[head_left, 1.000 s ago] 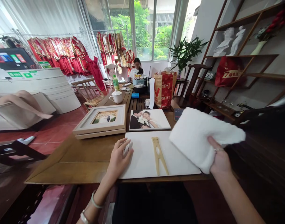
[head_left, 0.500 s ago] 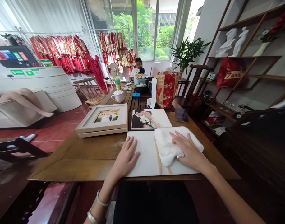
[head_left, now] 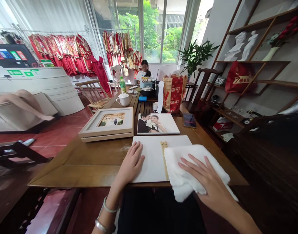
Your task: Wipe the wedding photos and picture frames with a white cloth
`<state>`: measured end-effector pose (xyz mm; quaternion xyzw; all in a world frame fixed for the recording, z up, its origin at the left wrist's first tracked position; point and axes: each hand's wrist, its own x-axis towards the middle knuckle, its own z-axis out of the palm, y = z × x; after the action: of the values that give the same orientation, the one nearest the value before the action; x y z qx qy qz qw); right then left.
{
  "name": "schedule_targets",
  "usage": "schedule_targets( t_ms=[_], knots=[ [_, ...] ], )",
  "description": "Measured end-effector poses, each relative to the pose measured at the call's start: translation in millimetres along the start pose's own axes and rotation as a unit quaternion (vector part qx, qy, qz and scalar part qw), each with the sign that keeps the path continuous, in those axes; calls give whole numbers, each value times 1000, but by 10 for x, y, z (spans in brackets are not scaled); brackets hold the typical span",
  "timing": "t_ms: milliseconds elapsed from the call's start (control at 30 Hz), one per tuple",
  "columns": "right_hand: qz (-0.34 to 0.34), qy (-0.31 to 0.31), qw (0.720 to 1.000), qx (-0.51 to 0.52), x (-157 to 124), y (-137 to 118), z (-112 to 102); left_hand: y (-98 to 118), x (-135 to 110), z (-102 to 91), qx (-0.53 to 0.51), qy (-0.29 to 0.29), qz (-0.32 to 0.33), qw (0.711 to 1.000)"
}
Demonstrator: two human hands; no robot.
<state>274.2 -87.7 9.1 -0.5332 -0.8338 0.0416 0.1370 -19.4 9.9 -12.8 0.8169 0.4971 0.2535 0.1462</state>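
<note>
Fingers slightly apart, my left hand (head_left: 131, 163) rests flat on the left side of a white board (head_left: 151, 156) at the table's near edge. My right hand (head_left: 200, 177) is spread flat on top of a white cloth (head_left: 183, 156), which moves under it. The cloth covers the right part of the board and hangs over its near edge. A pale yellow strip (head_left: 165, 159) with a shaped top end runs down the middle of the board, partly hidden by the cloth. Behind the board lies a wedding photo panel (head_left: 158, 123).
On the wooden table (head_left: 87, 162) stand stacked picture frames (head_left: 106, 123), a white cup (head_left: 123, 99), a green bottle (head_left: 122, 85) and a red paper bag (head_left: 174, 94). A phone (head_left: 189, 120) lies at the right. A person (head_left: 144, 74) sits at the far end.
My right hand and the cloth have slid toward me and to the right, past the board's near edge. More of the yellow strip's top shows. My left hand has hardly moved.
</note>
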Motion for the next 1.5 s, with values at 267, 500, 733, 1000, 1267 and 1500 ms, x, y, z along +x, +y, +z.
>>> schedule_targets(
  t_ms=[267, 500, 733, 1000, 1267, 1500],
  knots=[
    [63, -16, 998, 28, 468, 185, -102, -44, 14, -20, 5, -21, 13, 1000],
    [94, -42, 994, 47, 1095, 443, -51, -94, 9, 18, -4, -5, 16, 1000],
    [66, -51, 996, 13, 490, 114, -45, -80, -6, 35, -16, 8, 10, 1000],
    [55, -46, 997, 3, -97, -146, -44, -33, 0, 1, -11, -6, 0, 1000],
    [101, -31, 993, 44, 971, 368, -32, -40, -5, -19, -12, -8, 11, 1000],
    [99, -27, 994, 27, 783, 165, 15, -9, -10, -3, -13, -1, -12, 1000]
  ],
)
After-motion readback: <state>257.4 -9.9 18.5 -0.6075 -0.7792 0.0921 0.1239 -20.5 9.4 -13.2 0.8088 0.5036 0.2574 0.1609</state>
